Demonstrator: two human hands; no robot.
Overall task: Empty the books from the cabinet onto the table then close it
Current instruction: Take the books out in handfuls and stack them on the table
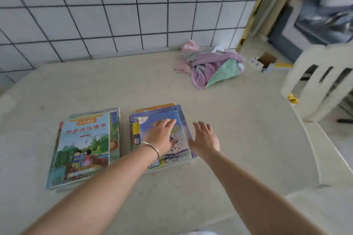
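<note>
Two stacks of children's books lie side by side on the pale table [238, 120]. The left stack [84, 149] has a blue cover with a river scene and orange lettering on top. The right stack [152, 118] is topped by a blue and pink cover. My left hand [162, 135], with a silver bangle on its wrist, rests flat on that top cover, fingers spread. My right hand [205, 138] hovers open just off the stack's right edge, holding nothing. No cabinet is in view.
A heap of pastel cloths [212, 65] lies near the tiled wall [114, 15] at the back right. A white slatted chair [321, 80] stands off the table's right edge. A small open cardboard box [264, 61] sits beyond the table's corner.
</note>
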